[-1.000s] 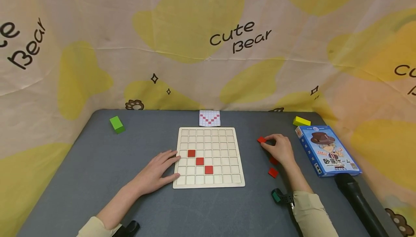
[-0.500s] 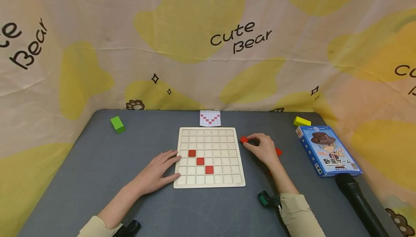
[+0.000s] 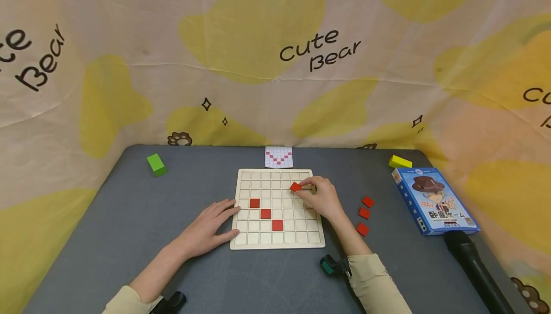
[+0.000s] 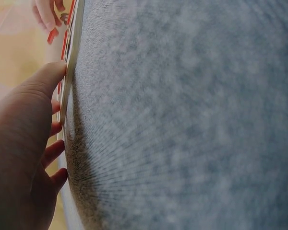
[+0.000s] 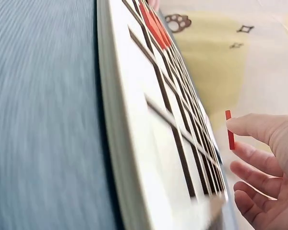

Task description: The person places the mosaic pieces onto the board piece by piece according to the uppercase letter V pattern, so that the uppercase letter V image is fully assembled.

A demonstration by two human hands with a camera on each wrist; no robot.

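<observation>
Around the work we see a grey table [image 3: 254, 280] backed by a printed cloth [image 3: 258, 94], with a green block [image 3: 157, 165] far off to the left and a yellow block [image 3: 400, 162] by the far right corner. Just in front of the yellow block lies a blue box [image 3: 436, 201] with a cartoon figure on it, and a black microphone [image 3: 478, 271] overlaps its near edge in our view; whether they touch we cannot tell. Three loose red tiles [image 3: 364, 213] lie in a rough row between the box and the white grid board [image 3: 280, 247]. Beyond the board we find a small card [image 3: 279, 157] showing red squares in a V. The board's cells hold three red squares [image 3: 266, 214], stepping diagonally down to the right, each in its own cell. Over the board's upper right part, the right hand [image 3: 323, 201] pinches a red tile [image 3: 295, 186] between thumb and finger, raised off the surface and turned askew to the grid; that hand and its wrist hide some right-hand cells from us. The left hand [image 3: 211, 228] lies with fingers extended and thumb spread apart, touching the board's left edge.
</observation>
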